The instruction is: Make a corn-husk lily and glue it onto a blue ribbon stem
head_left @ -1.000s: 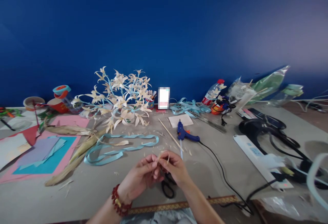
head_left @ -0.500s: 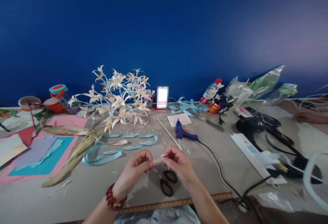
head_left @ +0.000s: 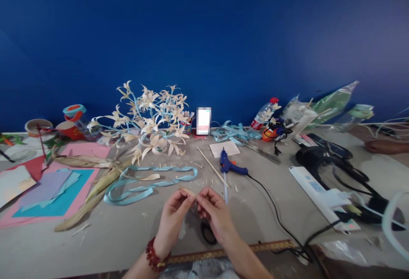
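Between my two hands is a small pale strip of corn husk (head_left: 188, 191). My left hand (head_left: 177, 211), with a red bead bracelet at the wrist, pinches it between thumb and fingers. My right hand (head_left: 213, 211) pinches its other end, the fingertips almost touching the left ones. Black-handled scissors (head_left: 208, 233) lie on the table below, largely hidden by my right hand. Ahead of the hands lie a blue glue gun (head_left: 233, 167), a thin pale stick (head_left: 212, 166) and a looped light-blue ribbon (head_left: 128, 198).
Pale husk flowers (head_left: 153, 121) on blue stems stand at the back left. Dried husks (head_left: 92, 200) and coloured paper (head_left: 47, 194) lie on the left. On the right are a white power strip (head_left: 319, 194), cables and a bottle (head_left: 263, 115). Another person's hand (head_left: 383, 146) rests far right.
My hands have drawn together, the left moving right and the right moving slightly left. The husk strip has turned and shows above the left fingers. More of the scissors is covered.
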